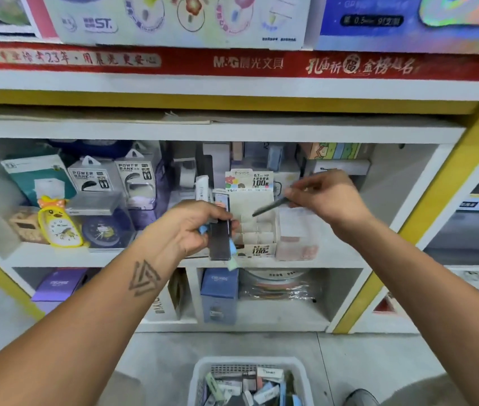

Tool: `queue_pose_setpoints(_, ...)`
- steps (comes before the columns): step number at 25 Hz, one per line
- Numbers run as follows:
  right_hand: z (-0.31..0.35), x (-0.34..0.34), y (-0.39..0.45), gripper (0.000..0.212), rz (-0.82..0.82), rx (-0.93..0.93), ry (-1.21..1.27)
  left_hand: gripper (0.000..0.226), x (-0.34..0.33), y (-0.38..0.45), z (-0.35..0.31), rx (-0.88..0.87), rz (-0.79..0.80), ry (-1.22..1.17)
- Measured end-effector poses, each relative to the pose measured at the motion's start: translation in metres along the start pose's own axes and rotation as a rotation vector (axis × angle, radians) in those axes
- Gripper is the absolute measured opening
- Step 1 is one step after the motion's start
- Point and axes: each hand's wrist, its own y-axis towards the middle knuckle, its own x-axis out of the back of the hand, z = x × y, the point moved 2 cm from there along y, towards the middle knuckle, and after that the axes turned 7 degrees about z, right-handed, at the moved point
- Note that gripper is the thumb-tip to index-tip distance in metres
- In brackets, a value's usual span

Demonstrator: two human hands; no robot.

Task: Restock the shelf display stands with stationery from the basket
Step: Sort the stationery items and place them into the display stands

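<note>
Just above the display stand (254, 218), the right hand (324, 197) pinches a dark pen (270, 207), tip slanting down toward its white compartments. Left of the stand, the left hand (194, 227) curls round dark flat packs (220, 235). Below the stand, on the floor, sits the basket (250, 382) of stationery.

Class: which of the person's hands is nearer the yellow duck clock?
Left. The left hand grips small packs right of the clock; the right hand, holding a pen, is farther right.

bare forearms, triangle tattoo (143, 278) on left
</note>
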Motion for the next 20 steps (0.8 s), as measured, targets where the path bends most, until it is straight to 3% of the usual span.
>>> queue_pose_setpoints(3,-0.003,-0.015,0.027,0.019,0.049,-0.011,-0.21,0.026,0.008,0.01,-0.008,-0.009,-0.011,-0.024)
queue_pose_setpoints(5,-0.005,-0.027,0.037,0.012,0.039,0.076,-0.323,0.03,0.014,0.015,-0.01,-0.003,-0.006,-0.044)
queue_pose_setpoints(10,-0.009,-0.058,0.048,0.012,0.02,0.295,-0.549,0.017,0.03,0.022,-0.014,-0.01,-0.031,-0.034)
queue_pose_setpoints(15,-0.014,-0.078,0.052,0.01,0.08,0.457,-0.612,0.018,0.036,0.02,-0.009,-0.003,-0.044,-0.024)
queue_pose_setpoints(20,-0.023,-0.094,0.056,0.01,0.2,0.464,-0.552,0.015,0.032,0.017,-0.004,0.005,-0.004,-0.017)
